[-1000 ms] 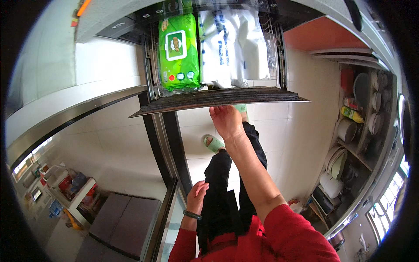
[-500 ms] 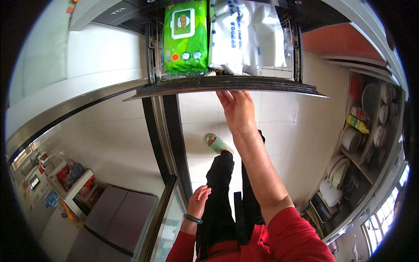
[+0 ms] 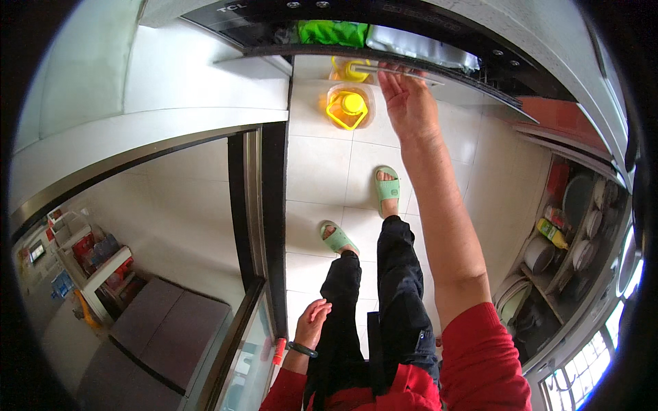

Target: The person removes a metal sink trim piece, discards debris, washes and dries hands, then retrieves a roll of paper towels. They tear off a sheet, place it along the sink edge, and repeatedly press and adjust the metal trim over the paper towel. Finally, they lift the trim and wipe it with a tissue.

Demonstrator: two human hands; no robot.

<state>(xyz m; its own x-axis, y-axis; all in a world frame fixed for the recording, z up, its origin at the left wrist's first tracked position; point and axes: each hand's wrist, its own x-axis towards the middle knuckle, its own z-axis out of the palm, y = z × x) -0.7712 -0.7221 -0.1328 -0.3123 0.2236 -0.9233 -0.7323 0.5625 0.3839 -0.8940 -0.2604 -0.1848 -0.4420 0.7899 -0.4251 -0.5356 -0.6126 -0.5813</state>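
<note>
Nearest to us, our left hand (image 3: 312,323) hangs low beside our left leg, fingers loosely spread and holding nothing; a dark band circles its wrist. Just left of it we see a small red cap or knob (image 3: 278,351) at the bottom of the fridge door (image 3: 257,226), whose dark edge runs up and away from that hand.

Below our outstretched right arm, our feet stand in green sandals (image 3: 386,185) on the pale tiled floor (image 3: 322,164).

Farther out, our right hand (image 3: 408,103) reaches up to the drawer (image 3: 411,51), palm toward us, its fingertips (image 3: 389,72) pressed on the drawer's front edge. The fingers lie fairly straight against the edge rather than wrapped around it. The drawer sits nearly shut, just above the hand.

Inside the drawer, above and left of the right hand, we glimpse a green packet (image 3: 332,32), with a silvery bag (image 3: 418,49) right over the fingertips.

Left of the right hand, on the floor beyond, stand two yellow-capped jugs (image 3: 347,106).

Far off to the right of our arm, shelves (image 3: 569,233) hold plates and bowls.
</note>
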